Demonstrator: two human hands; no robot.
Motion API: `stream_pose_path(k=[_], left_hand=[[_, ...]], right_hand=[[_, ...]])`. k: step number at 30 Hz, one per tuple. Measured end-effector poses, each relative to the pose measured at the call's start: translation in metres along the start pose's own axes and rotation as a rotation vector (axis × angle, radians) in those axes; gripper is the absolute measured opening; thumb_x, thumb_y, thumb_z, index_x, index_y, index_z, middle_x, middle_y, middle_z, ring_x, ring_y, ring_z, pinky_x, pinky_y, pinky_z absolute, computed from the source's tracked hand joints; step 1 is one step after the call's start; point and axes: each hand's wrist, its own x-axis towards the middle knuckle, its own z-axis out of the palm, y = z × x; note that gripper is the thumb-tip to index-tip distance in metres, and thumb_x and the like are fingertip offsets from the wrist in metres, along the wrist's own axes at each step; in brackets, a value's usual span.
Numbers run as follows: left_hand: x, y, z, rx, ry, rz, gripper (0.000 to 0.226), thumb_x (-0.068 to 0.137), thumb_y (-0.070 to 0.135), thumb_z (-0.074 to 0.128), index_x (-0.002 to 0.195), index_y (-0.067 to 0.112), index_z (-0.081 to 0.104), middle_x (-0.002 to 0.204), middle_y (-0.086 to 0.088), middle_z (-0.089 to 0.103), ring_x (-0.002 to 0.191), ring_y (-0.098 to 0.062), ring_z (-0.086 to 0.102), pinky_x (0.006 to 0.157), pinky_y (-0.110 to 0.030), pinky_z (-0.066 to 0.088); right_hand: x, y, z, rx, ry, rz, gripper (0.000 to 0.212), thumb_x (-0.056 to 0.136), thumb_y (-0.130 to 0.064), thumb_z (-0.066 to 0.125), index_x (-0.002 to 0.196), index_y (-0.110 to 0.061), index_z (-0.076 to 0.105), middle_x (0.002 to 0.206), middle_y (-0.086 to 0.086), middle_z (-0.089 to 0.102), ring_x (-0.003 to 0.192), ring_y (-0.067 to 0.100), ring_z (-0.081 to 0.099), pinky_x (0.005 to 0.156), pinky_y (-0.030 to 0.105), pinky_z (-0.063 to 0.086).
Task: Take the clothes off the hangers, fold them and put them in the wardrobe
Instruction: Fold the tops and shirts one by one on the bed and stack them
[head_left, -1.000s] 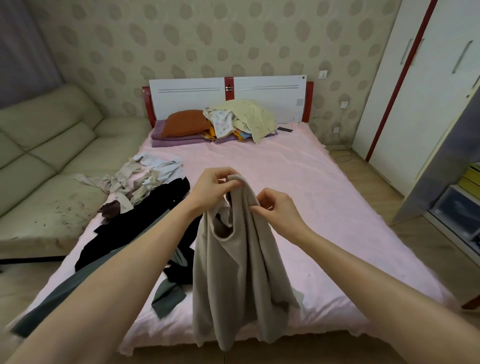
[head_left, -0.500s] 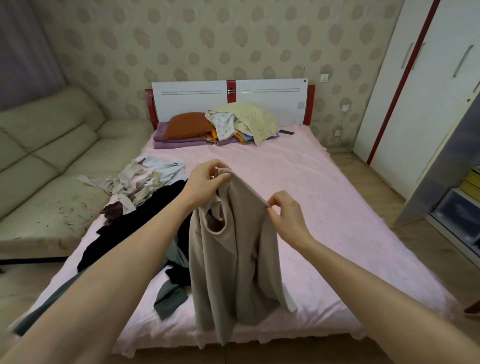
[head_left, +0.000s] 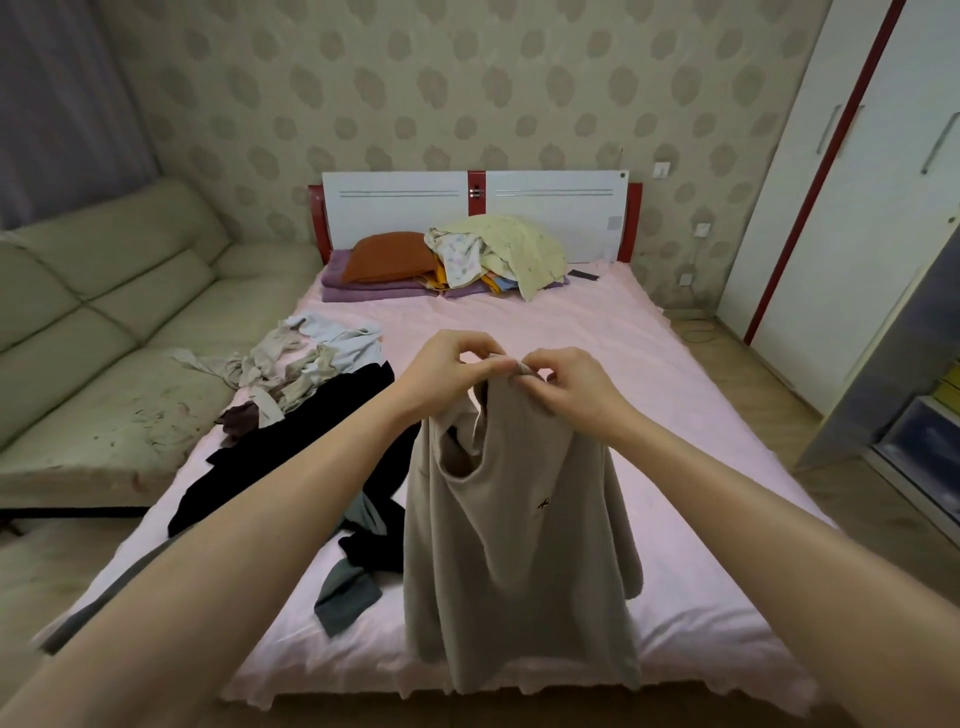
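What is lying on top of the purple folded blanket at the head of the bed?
On the purple blanket lie an orange pillow and a heap of pale clothes. What lies beneath that heap is hidden.

subject: the person's body as seen from the head camera. two arms enter from the near edge, one at near left, one at near right. both forearms are bare along their whole visible length; no sleeve or cuff shows on either. left hand (head_left: 447, 371) and right hand (head_left: 574, 387) are bare, without gloves. no ring, watch, band or strap shows on the wrists or on the visible fingers (head_left: 470, 345). nails look short and unpainted, though small in the picture.
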Motion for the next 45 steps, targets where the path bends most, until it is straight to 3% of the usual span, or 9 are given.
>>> stream_pose_path(k=[4, 7, 10, 15, 23, 29, 35, 40, 45], left_hand=[[-0.009, -0.01, -0.015, -0.063, -0.091, -0.244, 0.028, 0.094, 0.036, 0.058, 0.104, 0.013, 0.068, 0.099, -0.001, 0.071, 0.09, -0.006, 0.062, 0.072, -0.015, 0.044], [-0.024, -0.025, -0.03, 0.006, -0.315, -0.395, 0.033, 0.086, 0.026, 0.058, 0.116, 0.013, 0.058, 0.11, -0.004, 0.064, 0.091, -0.01, 0.06, 0.072, -0.018, 0.046], [-0.029, -0.022, -0.02, 0.171, -0.281, -0.333, 0.018, 0.094, 0.02, 0.061, 0.108, 0.01, 0.063, 0.1, -0.005, 0.069, 0.084, -0.012, 0.063, 0.066, -0.012, 0.047], [-0.025, 0.003, 0.007, -0.335, 0.083, -0.383, 0.02, 0.084, 0.014, 0.074, 0.098, 0.0, 0.073, 0.098, -0.015, 0.073, 0.089, -0.019, 0.067, 0.075, -0.025, 0.052], [-0.035, 0.026, 0.012, -0.651, 0.01, -0.453, 0.031, 0.096, 0.028, 0.059, 0.109, 0.0, 0.063, 0.098, -0.012, 0.067, 0.086, -0.016, 0.065, 0.071, -0.02, 0.053], [-0.056, -0.001, 0.03, -0.176, -0.044, -0.168, 0.023, 0.081, 0.017, 0.077, 0.102, 0.014, 0.069, 0.098, -0.002, 0.073, 0.089, -0.019, 0.07, 0.082, -0.029, 0.057], [-0.052, 0.009, 0.051, -0.199, 0.157, -0.079, 0.006, 0.085, 0.02, 0.073, 0.089, 0.024, 0.069, 0.082, 0.001, 0.071, 0.074, -0.011, 0.065, 0.072, -0.023, 0.054], [-0.047, 0.019, 0.06, -0.4, 0.196, -0.187, 0.01, 0.092, 0.02, 0.065, 0.082, 0.018, 0.068, 0.079, 0.003, 0.063, 0.077, -0.015, 0.061, 0.074, -0.033, 0.056], [-0.045, 0.02, 0.059, -0.467, 0.012, -0.214, 0.011, 0.092, 0.023, 0.065, 0.088, 0.014, 0.072, 0.083, -0.001, 0.069, 0.081, -0.014, 0.063, 0.075, -0.033, 0.053]], right_hand=[[-0.004, 0.02, -0.017, 0.17, 0.253, 0.174, 0.025, 0.096, -0.01, 0.051, 0.077, -0.008, 0.067, 0.067, -0.001, 0.059, 0.062, 0.008, 0.05, 0.062, 0.028, 0.035], [-0.014, 0.039, -0.026, 0.132, 0.445, 0.445, 0.025, 0.099, -0.012, 0.045, 0.1, -0.009, 0.069, 0.092, 0.004, 0.067, 0.086, 0.019, 0.058, 0.07, 0.026, 0.038], [-0.026, 0.03, -0.023, 0.1, 0.316, 0.345, 0.023, 0.095, -0.016, 0.048, 0.105, -0.018, 0.069, 0.099, -0.002, 0.069, 0.095, 0.017, 0.061, 0.077, 0.032, 0.047], [-0.033, -0.008, -0.001, 0.097, -0.123, 0.173, 0.046, 0.079, -0.056, 0.069, 0.114, -0.028, 0.064, 0.102, -0.013, 0.067, 0.094, 0.005, 0.061, 0.082, 0.033, 0.053], [-0.033, -0.002, -0.007, 0.221, 0.208, 0.195, 0.015, 0.087, -0.017, 0.061, 0.074, -0.018, 0.068, 0.068, -0.003, 0.064, 0.069, 0.016, 0.058, 0.069, 0.04, 0.051], [-0.034, -0.003, -0.011, 0.318, 0.294, 0.252, 0.023, 0.089, -0.014, 0.057, 0.067, -0.009, 0.062, 0.062, 0.005, 0.055, 0.061, 0.013, 0.045, 0.061, 0.031, 0.038], [-0.04, 0.001, -0.014, 0.278, 0.247, 0.23, 0.017, 0.088, -0.014, 0.058, 0.075, -0.005, 0.066, 0.073, 0.016, 0.062, 0.066, 0.015, 0.05, 0.064, 0.034, 0.043], [-0.053, 0.003, -0.022, 0.281, 0.227, 0.185, 0.019, 0.09, -0.023, 0.065, 0.108, -0.022, 0.068, 0.099, -0.011, 0.067, 0.081, 0.002, 0.057, 0.073, 0.013, 0.044], [-0.061, 0.004, -0.032, 0.141, 0.059, 0.044, 0.028, 0.081, -0.034, 0.075, 0.108, -0.024, 0.07, 0.099, -0.012, 0.07, 0.092, 0.003, 0.063, 0.083, 0.023, 0.052]])
